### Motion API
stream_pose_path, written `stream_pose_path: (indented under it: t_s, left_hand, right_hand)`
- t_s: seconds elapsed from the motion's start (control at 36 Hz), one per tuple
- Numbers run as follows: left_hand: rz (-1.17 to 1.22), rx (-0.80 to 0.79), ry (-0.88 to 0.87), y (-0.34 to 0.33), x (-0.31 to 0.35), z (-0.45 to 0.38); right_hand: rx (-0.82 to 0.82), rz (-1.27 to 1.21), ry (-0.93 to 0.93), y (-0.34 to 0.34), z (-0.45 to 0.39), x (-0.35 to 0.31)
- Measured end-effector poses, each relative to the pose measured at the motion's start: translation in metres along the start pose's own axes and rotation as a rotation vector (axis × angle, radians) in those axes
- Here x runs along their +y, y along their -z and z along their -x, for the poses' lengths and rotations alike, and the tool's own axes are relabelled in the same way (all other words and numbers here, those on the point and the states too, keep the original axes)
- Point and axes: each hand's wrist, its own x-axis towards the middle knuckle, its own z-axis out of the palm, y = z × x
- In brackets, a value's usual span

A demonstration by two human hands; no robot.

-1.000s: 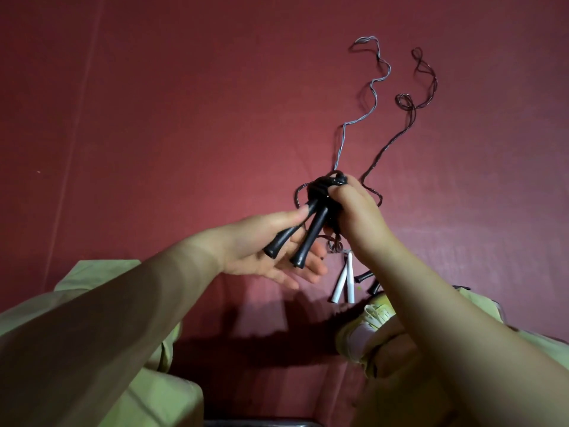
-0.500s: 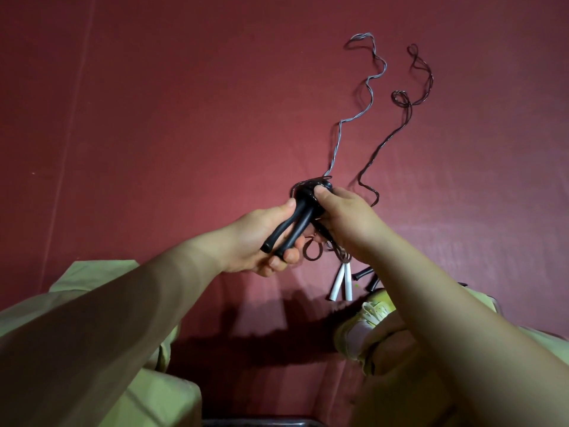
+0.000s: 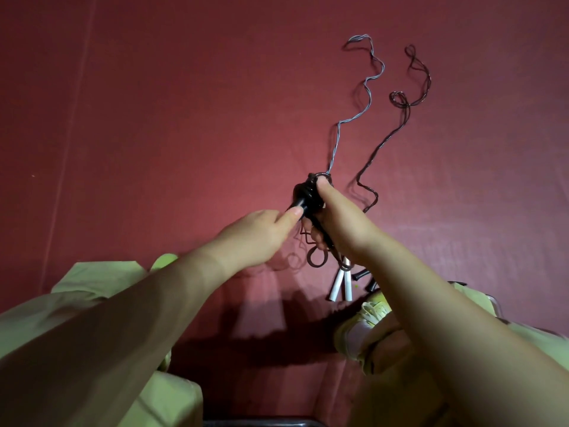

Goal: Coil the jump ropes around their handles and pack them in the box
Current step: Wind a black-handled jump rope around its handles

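**Two hands on one black-handled jump rope, two more ropes on the floor**

Held up over the red floor (image 3: 154, 134): one black jump rope bundle (image 3: 308, 192), cord wound into dark coils at its top end. Right hand (image 3: 341, 223) wrapped round the bundle, thumb pressed up against the coils, other fingers curled underneath and mostly hidden. Left hand (image 3: 255, 235) at the lower end of a black handle, thumb tip touching it, the remaining fingers tucked out of sight behind the hand, so no telling from here whether closed on the handle or merely beside it. One loose loop of dark cord (image 3: 317, 260) hanging just below the right hand.

Counted on the floor beyond the hands: two free cords, one grey cord (image 3: 366, 87) and one dark cord (image 3: 400, 124), both running away in wavy lines and each ending in a small twist, well apart from each other at the far end. Nearer the body, just under the right wrist: two white handles (image 3: 340, 285) lying side by side, touching at the top, with parts of black handles (image 3: 363, 274) just beside them, number unclear.

Also visible: one yellow-green shoe (image 3: 366, 322) under the right forearm, pale green trouser legs (image 3: 92, 282) at both sides.

No box visible. No brand, label or writing legible anywhere.
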Motion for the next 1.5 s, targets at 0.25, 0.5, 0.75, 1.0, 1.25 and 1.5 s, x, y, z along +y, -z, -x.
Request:
stream_pose_path:
  t_s: [0.25, 0.5, 0.75, 1.0, 1.25, 1.5]
  left_hand:
    - [-0.516, 0.191, -0.115, 0.003, 0.000, 0.008]
    - [-0.166, -0.032, -0.049, 0.013, 0.005, 0.007]
    - [0.666, -0.527, -0.079, 0.024, 0.016, 0.018]
    - [1.287, -1.052, -0.063, 0.020, 0.009, 0.018]
    - [1.113, -0.624, 0.135, 0.025, 0.021, 0.018]
    - [0.873, -0.344, 0.158, 0.018, 0.022, 0.013]
  right_hand:
    - [0.015, 0.072, -0.034, 0.000, 0.006, -0.002]
    - [0.023, -0.072, 0.051, 0.003, 0.008, -0.008]
    - [-0.327, -0.384, 0.244, 0.007, 0.007, -0.009]
    - [-0.529, -0.583, 0.258, 0.009, 0.012, -0.014]
    - [-0.296, -0.355, 0.177, 0.008, 0.008, -0.015]
    - [-0.105, -0.236, 0.042, 0.006, 0.011, -0.018]
